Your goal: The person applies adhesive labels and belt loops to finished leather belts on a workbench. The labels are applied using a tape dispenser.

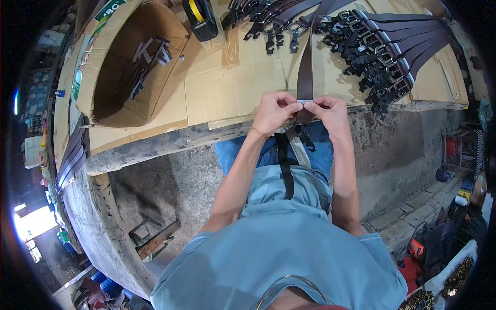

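Observation:
A dark brown belt strap (305, 67) runs from the far side of the cardboard-covered table to its front edge. Around the strap, near its end, is a small pale band (305, 102). My left hand (276, 111) pinches the band's left end between thumb and fingertips. At the right end, my right hand (329, 113) pinches it in the same way. Just below my fingers, a dark buckle end (306, 135) hangs over the edge, partly hidden. To the right lies a bundle of belts with buckles and black hooks (380, 57).
An open cardboard box (116, 67) holding small pale strips stands at the back left. Beside it is a black and yellow tape measure (200, 19). More belts (274, 15) lie at the far edge. Several straps (75, 155) hang off the table's left side.

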`<action>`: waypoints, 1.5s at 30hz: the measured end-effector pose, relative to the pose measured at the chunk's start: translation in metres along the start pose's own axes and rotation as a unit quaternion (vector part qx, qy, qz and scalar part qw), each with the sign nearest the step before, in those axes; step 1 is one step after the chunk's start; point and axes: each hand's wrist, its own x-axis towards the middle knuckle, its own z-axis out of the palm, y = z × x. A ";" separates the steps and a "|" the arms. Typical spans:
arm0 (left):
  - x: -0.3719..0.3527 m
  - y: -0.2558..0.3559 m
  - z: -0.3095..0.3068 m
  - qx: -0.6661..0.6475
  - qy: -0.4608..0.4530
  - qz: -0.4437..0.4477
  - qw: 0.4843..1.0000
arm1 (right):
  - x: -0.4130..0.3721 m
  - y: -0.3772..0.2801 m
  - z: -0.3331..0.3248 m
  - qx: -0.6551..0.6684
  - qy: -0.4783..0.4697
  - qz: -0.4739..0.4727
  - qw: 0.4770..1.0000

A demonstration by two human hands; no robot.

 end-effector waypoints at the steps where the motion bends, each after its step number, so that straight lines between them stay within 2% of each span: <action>1: 0.000 -0.001 0.002 -0.008 0.015 0.001 1.000 | -0.001 -0.001 0.000 0.001 -0.001 -0.002 1.000; 3: 0.000 -0.004 0.006 -0.036 0.029 0.001 0.999 | -0.005 -0.005 0.003 -0.053 0.013 -0.037 0.998; 6: 0.002 -0.006 0.005 -0.057 0.050 -0.004 0.997 | -0.008 -0.004 0.003 0.016 -0.017 -0.057 0.998; 10: 0.001 -0.004 0.006 -0.046 0.054 -0.024 0.997 | -0.007 0.000 0.002 -0.021 -0.014 -0.079 0.997; 17: 0.002 0.001 0.002 -0.059 0.034 -0.033 0.997 | -0.008 0.002 0.014 -0.090 0.081 -0.075 0.990; 21: 0.004 -0.001 0.004 -0.014 0.035 -0.031 0.999 | -0.013 -0.002 0.021 -0.141 0.137 -0.083 0.977; 26: 0.004 -0.002 0.005 -0.002 0.030 -0.019 0.999 | -0.022 -0.009 0.025 -0.193 0.146 -0.142 0.960; 28: 0.004 -0.005 0.004 0.031 0.036 0.020 0.999 | -0.021 -0.004 0.026 -0.199 0.142 -0.163 0.956; 30: 0.004 -0.007 0.004 0.008 0.041 0.022 0.999 | -0.020 0.003 0.025 -0.030 0.084 -0.099 0.991; 33: 0.004 -0.007 0.006 -0.015 0.044 0.021 0.999 | -0.022 0.004 0.029 0.035 0.123 -0.068 0.989; 38: 0.004 -0.003 0.002 -0.034 0.038 0.007 0.999 | -0.015 0.007 0.023 0.054 0.086 -0.055 0.993; 40: 0.006 -0.005 -0.005 -0.110 -0.011 -0.063 0.992 | -0.013 0.001 0.019 0.053 0.069 -0.046 0.995; 43: 0.007 -0.007 -0.004 -0.101 -0.010 -0.055 0.993 | -0.008 -0.012 0.013 0.077 0.028 -0.024 0.996; 45: 0.003 -0.006 0.002 -0.091 0.000 -0.034 0.995 | -0.004 -0.017 0.008 0.066 0.008 0.033 0.997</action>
